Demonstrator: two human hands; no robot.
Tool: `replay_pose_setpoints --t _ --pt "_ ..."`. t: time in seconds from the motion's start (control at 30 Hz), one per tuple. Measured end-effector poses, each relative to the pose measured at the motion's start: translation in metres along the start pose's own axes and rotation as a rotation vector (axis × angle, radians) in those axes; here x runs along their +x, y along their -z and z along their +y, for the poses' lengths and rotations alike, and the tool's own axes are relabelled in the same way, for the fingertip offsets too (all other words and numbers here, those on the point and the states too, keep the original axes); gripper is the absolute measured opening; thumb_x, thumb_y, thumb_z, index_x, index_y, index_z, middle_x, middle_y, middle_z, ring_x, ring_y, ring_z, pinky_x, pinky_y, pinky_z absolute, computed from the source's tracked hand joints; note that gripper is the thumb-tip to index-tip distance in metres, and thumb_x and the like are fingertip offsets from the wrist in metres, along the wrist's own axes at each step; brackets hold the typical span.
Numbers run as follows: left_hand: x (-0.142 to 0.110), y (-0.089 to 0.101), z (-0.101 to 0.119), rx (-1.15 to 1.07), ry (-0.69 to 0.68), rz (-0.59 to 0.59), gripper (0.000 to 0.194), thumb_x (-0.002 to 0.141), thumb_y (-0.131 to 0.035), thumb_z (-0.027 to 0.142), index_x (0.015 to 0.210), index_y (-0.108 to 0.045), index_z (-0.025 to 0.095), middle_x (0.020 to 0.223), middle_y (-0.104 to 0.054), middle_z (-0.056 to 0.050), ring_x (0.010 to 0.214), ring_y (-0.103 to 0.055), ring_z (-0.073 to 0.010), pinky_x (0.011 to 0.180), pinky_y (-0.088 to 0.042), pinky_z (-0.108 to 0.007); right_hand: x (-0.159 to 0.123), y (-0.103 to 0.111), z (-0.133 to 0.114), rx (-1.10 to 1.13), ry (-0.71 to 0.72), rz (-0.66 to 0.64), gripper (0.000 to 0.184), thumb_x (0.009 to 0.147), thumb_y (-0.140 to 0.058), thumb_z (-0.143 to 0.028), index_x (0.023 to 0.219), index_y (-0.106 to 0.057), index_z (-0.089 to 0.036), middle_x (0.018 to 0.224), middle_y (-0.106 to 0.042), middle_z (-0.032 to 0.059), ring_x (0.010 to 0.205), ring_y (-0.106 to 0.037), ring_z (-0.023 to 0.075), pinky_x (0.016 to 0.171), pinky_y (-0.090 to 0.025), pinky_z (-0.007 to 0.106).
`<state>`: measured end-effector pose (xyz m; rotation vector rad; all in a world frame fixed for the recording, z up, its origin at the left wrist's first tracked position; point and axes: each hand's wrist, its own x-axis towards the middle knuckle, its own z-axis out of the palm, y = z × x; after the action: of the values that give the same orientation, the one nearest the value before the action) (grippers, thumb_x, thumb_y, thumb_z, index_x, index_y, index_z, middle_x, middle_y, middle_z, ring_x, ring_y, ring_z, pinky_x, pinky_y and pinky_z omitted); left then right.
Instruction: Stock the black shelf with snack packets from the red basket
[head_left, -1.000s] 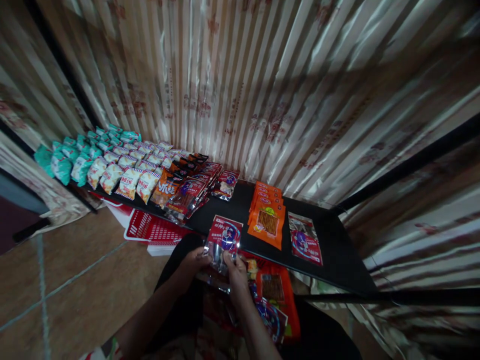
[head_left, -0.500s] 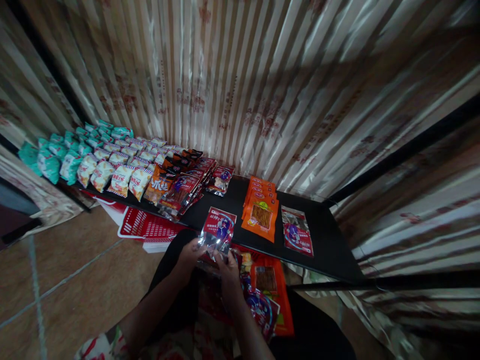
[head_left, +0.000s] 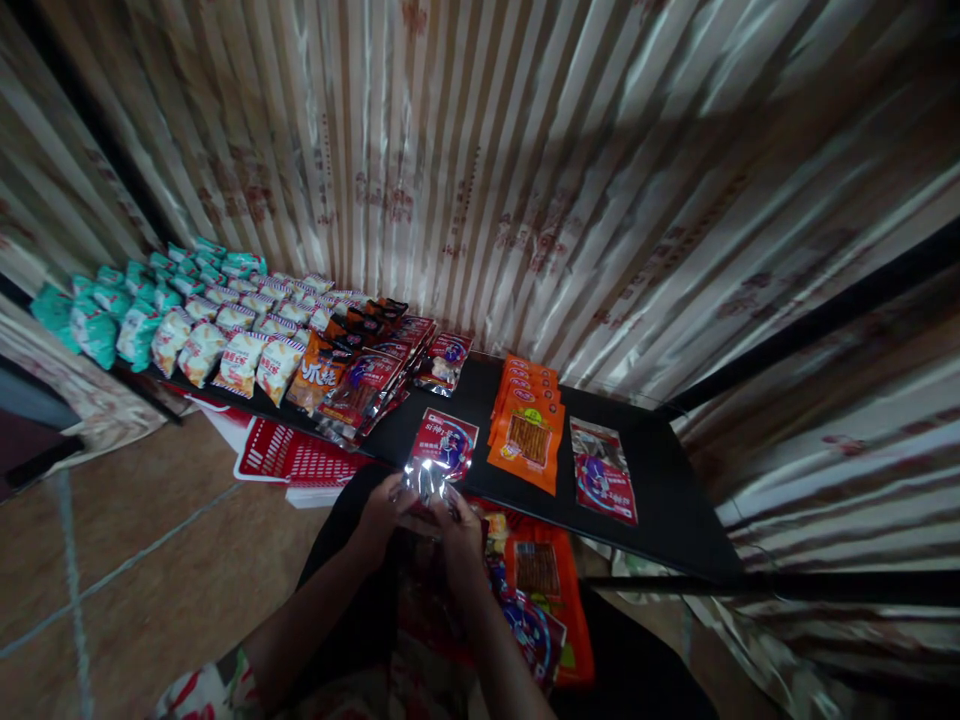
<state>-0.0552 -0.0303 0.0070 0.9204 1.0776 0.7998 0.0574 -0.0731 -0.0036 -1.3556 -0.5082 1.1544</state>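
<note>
A red and clear snack packet (head_left: 442, 447) is held upright between my two hands, just in front of the black shelf (head_left: 472, 400). My left hand (head_left: 379, 515) pinches its lower left corner. At its lower right edge, my right hand (head_left: 459, 528) grips with the thumb on top. Below, in my lap, lie an orange snack packet (head_left: 574, 610) and more red packets (head_left: 536, 635), partly covered by my right forearm. On the shelf beyond are a row of overlapping orange packets (head_left: 529, 440), a red packet (head_left: 602, 470) to their right and another red packet (head_left: 446, 362) at the back.
To the left stand rows of white chip bags (head_left: 240, 360) and teal bags (head_left: 94, 330), beside an orange bag (head_left: 319, 372) and stacked red packets (head_left: 367, 385). A red basket (head_left: 300, 455) sits under the shelf. Striped curtains (head_left: 450, 180) hang behind, with black frame bars (head_left: 817, 310) at the right.
The view has shifted slightly, so the shelf's right side appears a little further right and lower. Both hands keep hold of the red packet, which tilts a bit and catches more glare.
</note>
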Motion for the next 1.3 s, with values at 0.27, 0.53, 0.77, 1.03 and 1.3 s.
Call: replay_pose_setpoints --t 0.27,0.53,0.77,1.03,1.3 --pt "0.01 0.002 0.002 0.084 -0.058 0.043 0.028 0.065 -0.06 0.034 0.087 -0.061 0.017 0.076 -0.065 -0.001 0.073 -0.06 -0.0186 0.065 -0.045 -0.026 0.013 -0.006 -0.005 0.051 -0.063 -0.015 0.048 0.06 -0.071 -0.047 0.101 -0.065 -0.021 0.09 -0.069 0.0035 0.075 -0.064 0.0215 0.063 -0.052 0.032" --pt "0.023 -0.001 0.007 0.12 -0.11 0.066 0.025 0.066 -0.057 0.029 0.087 -0.063 0.016 0.076 -0.066 -0.002 0.071 -0.059 -0.0178 0.063 -0.043 -0.025 0.033 -0.005 -0.014 -0.029 0.0 0.069 0.042 0.054 -0.071 -0.055 0.078 -0.067 -0.02 0.065 -0.065 -0.0016 0.06 -0.057 0.0161 0.056 -0.046 0.027" --pt "0.035 -0.006 0.005 0.087 -0.091 0.11 0.031 0.069 -0.058 0.032 0.094 -0.062 0.016 0.086 -0.068 -0.005 0.076 -0.061 -0.0192 0.067 -0.045 -0.027 0.055 -0.004 -0.014 -0.048 0.044 0.127 0.04 0.055 -0.072 -0.05 0.078 -0.069 -0.017 0.069 -0.068 0.0001 0.062 -0.057 0.0161 0.061 -0.044 0.027" --pt "0.046 -0.004 -0.002 0.066 -0.054 0.121 0.035 0.065 -0.059 0.027 0.098 -0.061 0.016 0.08 -0.068 -0.003 0.072 -0.061 -0.0179 0.064 -0.044 -0.026 0.072 -0.003 -0.016 -0.05 0.039 0.14 0.039 0.056 -0.072 -0.048 0.081 -0.069 -0.017 0.071 -0.068 0.0003 0.064 -0.059 0.0168 0.061 -0.044 0.027" --pt "0.063 -0.013 0.008 0.056 -0.128 0.16 0.032 0.064 -0.058 0.028 0.094 -0.06 0.017 0.076 -0.065 -0.001 0.069 -0.058 -0.0165 0.061 -0.044 -0.025 0.09 -0.008 -0.025 -0.024 0.058 0.13 0.042 0.059 -0.069 -0.052 0.083 -0.067 -0.018 0.064 -0.065 -0.0014 0.057 -0.057 0.0154 0.056 -0.043 0.026"
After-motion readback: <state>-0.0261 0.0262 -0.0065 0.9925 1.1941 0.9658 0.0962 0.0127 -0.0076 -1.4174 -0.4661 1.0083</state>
